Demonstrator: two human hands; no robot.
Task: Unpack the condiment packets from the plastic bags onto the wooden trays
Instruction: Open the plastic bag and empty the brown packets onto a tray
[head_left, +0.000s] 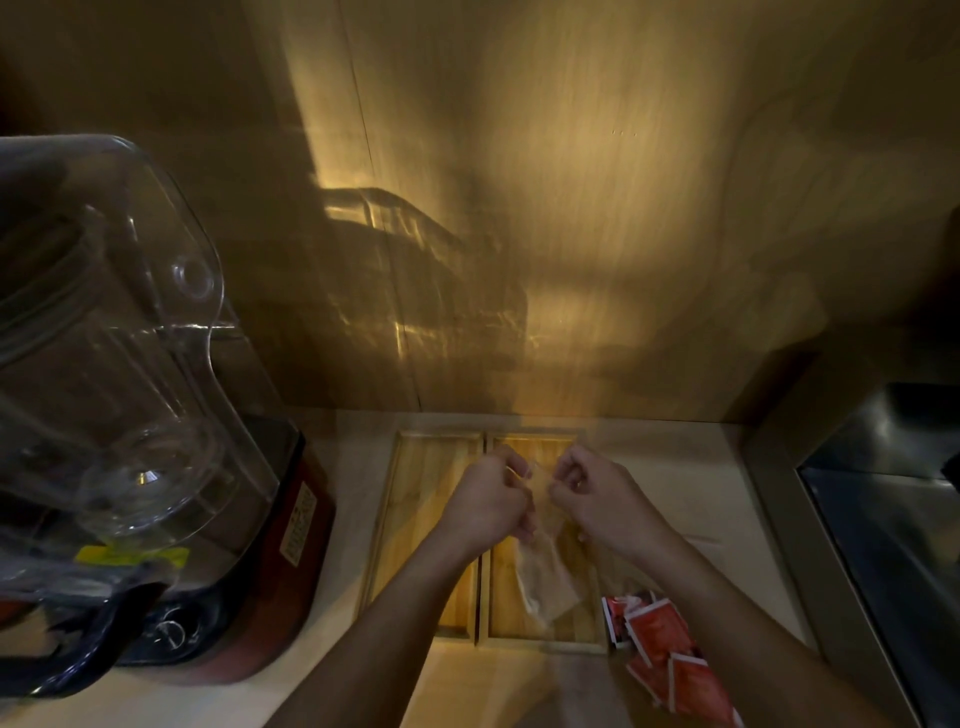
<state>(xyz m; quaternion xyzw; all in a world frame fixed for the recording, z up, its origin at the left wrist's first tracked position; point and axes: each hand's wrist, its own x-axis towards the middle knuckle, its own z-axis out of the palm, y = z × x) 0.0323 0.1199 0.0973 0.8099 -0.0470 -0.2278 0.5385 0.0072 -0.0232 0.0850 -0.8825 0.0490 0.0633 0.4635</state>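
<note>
Two wooden trays lie side by side on the counter, the left tray (415, 483) and the right tray (571, 618). Above the right tray I hold a clear plastic bag (545, 582) with pale contents hanging down. My left hand (493, 504) and my right hand (597, 499) both pinch the bag's top, close together. Several red condiment packets (670, 654) lie on the counter to the right of the trays, partly under my right forearm.
A blender with a clear jar (114, 338) and a dark red base (270, 571) stands at the left. A wooden wall (519, 208) rises behind the trays. A dark metal sink (893, 519) is at the right edge.
</note>
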